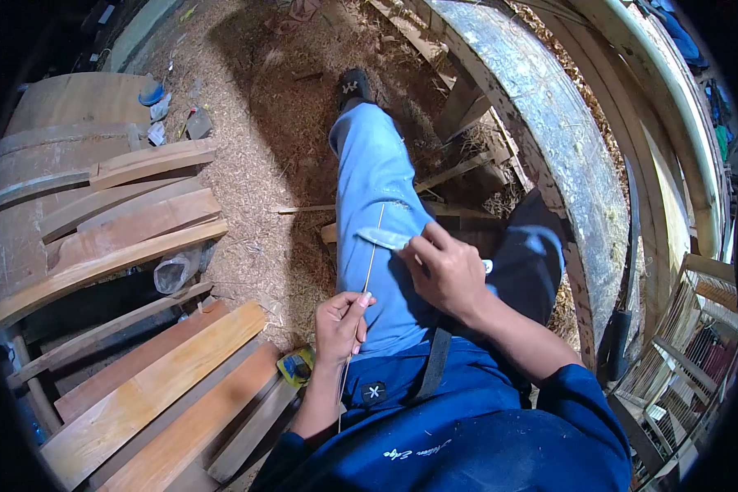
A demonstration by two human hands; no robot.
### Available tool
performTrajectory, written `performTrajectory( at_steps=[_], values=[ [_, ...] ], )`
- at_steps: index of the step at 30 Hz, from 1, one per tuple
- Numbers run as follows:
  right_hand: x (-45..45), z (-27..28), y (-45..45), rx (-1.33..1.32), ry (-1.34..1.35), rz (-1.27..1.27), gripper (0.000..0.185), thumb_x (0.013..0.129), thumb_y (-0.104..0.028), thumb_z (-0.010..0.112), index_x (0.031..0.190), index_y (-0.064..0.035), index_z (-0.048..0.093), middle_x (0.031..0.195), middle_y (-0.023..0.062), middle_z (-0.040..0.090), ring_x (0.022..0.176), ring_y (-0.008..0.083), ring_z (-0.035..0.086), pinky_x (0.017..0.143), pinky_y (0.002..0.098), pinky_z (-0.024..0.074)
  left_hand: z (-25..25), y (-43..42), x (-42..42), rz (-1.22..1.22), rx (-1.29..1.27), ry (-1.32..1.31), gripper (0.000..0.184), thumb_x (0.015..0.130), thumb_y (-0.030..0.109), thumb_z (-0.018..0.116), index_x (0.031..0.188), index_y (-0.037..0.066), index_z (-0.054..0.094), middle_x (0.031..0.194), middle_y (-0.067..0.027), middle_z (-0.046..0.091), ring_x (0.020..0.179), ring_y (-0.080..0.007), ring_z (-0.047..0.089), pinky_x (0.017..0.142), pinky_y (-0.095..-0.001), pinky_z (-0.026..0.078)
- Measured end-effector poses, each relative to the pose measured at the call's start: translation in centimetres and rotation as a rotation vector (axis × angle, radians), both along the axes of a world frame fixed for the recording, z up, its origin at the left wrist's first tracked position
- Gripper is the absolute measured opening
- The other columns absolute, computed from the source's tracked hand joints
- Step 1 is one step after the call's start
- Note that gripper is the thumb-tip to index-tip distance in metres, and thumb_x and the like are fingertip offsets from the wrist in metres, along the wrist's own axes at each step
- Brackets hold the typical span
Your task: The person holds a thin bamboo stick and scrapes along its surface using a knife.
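My left hand (340, 326) is closed, with thumb and fingers pinching a thin, light-coloured strip (372, 261). The strip runs up over my thigh and down along my left forearm. My right hand (446, 269) is curled round a pale, flat, blade-like tool (383, 239), whose rounded tip points left. That tip crosses the strip above my left fingers; whether the two touch I cannot tell. A small white end (489, 266) shows on the far side of my right fist. Both hands are over my leg in light blue jeans (373, 164).
Several wooden planks (152, 394) and curved wood pieces (156, 160) lie at the left. A yellow tape measure (296, 366) is near my left forearm. Shavings cover the floor (258, 221). A large curved panel (541, 90) stands at the right, beside a saw-like tool with a dark handle (620, 332).
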State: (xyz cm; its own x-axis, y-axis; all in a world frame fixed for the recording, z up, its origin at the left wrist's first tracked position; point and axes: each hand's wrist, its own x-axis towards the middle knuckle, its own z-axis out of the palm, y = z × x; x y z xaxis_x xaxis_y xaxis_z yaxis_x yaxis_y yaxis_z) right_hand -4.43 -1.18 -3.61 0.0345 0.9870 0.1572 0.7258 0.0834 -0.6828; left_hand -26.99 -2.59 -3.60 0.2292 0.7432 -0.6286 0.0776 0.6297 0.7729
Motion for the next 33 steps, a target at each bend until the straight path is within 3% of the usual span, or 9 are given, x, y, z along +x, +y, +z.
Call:
performTrajectory(
  at_steps=[4, 8, 12, 18, 22, 28, 30, 33],
  values=[
    [-0.6, -0.4, -1.7, -0.008, 0.045, 0.131, 0.018, 0.087, -0.022, 0.071, 0.084, -0.0108, 0.058, 0.081, 0.0104, 0.054, 0.063, 0.0332, 0.065, 0.049, 0.0465, 0.0490, -0.2, -0.2, -0.2, 0.014, 0.000, -0.003, 0.026, 0.100, 0.021, 0.063, 0.091, -0.002, 0.068, 0.046, -0.0023, 0.050, 0.029, -0.0055, 0.036, 0.029, -0.0215, 0.026],
    [1.2, -1.1, 0.5, -0.031, -0.012, -0.049, 0.016, 0.087, -0.021, 0.070, 0.085, -0.0107, 0.058, 0.081, 0.0106, 0.054, 0.062, 0.0339, 0.064, 0.049, 0.0464, 0.0490, -0.4, -0.4, -0.3, 0.009, -0.012, -0.003, 0.024, 0.100, 0.020, 0.063, 0.092, -0.002, 0.068, 0.047, -0.0024, 0.051, 0.030, -0.0056, 0.037, 0.030, -0.0217, 0.027],
    [-0.3, 0.1, -1.2, 0.024, 0.035, 0.134, 0.016, 0.086, -0.019, 0.071, 0.084, -0.0104, 0.058, 0.079, 0.0103, 0.054, 0.061, 0.0330, 0.064, 0.049, 0.0463, 0.0497, -0.3, -0.4, -0.3, 0.030, -0.012, 0.010, 0.024, 0.100, 0.019, 0.062, 0.090, -0.002, 0.067, 0.046, -0.0019, 0.050, 0.029, -0.0055, 0.036, 0.028, -0.0215, 0.026],
    [1.2, -0.9, 1.3, -0.032, -0.038, -0.147, 0.018, 0.087, -0.020, 0.071, 0.082, -0.0094, 0.057, 0.080, 0.0120, 0.054, 0.061, 0.0361, 0.063, 0.050, 0.0479, 0.0491, 0.0, -0.3, -0.1, 0.011, -0.001, 0.003, 0.023, 0.100, 0.018, 0.063, 0.090, -0.002, 0.067, 0.047, -0.0024, 0.051, 0.029, -0.0056, 0.036, 0.028, -0.0209, 0.026],
    [-0.4, 0.1, -1.2, -0.020, 0.028, 0.079, 0.016, 0.085, -0.020, 0.072, 0.084, -0.0106, 0.059, 0.082, 0.0107, 0.055, 0.063, 0.0348, 0.064, 0.052, 0.0473, 0.0503, -0.2, -0.3, -0.1, 0.023, 0.000, 0.010, 0.023, 0.099, 0.018, 0.063, 0.090, -0.002, 0.067, 0.047, -0.0027, 0.051, 0.029, -0.0057, 0.037, 0.029, -0.0206, 0.027],
    [1.2, -1.2, 1.3, -0.050, 0.040, -0.182, 0.017, 0.083, -0.013, 0.076, 0.078, -0.0071, 0.060, 0.078, 0.0112, 0.055, 0.063, 0.0343, 0.063, 0.051, 0.0438, 0.0483, -0.2, -0.2, -0.5, -0.002, -0.025, 0.015, 0.024, 0.100, 0.019, 0.063, 0.090, -0.002, 0.067, 0.047, -0.0028, 0.051, 0.029, -0.0055, 0.036, 0.029, -0.0208, 0.027],
    [0.6, -0.1, 0.0, 0.003, 0.053, 0.020, 0.019, 0.087, -0.023, 0.072, 0.083, -0.0102, 0.058, 0.080, 0.0113, 0.055, 0.062, 0.0372, 0.063, 0.050, 0.0483, 0.0493, 0.0, -0.2, -0.7, -0.024, -0.032, 0.000, 0.027, 0.100, 0.024, 0.062, 0.094, -0.001, 0.069, 0.048, -0.0022, 0.051, 0.031, -0.0055, 0.039, 0.031, -0.0213, 0.028],
    [-0.1, -0.2, -0.7, -0.013, 0.067, 0.053, 0.017, 0.087, -0.021, 0.071, 0.083, -0.0100, 0.058, 0.081, 0.0117, 0.055, 0.062, 0.0369, 0.064, 0.051, 0.0478, 0.0498, 0.0, -0.1, -0.6, -0.015, -0.058, -0.002, 0.027, 0.101, 0.024, 0.061, 0.094, -0.002, 0.068, 0.048, -0.0022, 0.051, 0.031, -0.0056, 0.038, 0.030, -0.0215, 0.027]
  ],
)
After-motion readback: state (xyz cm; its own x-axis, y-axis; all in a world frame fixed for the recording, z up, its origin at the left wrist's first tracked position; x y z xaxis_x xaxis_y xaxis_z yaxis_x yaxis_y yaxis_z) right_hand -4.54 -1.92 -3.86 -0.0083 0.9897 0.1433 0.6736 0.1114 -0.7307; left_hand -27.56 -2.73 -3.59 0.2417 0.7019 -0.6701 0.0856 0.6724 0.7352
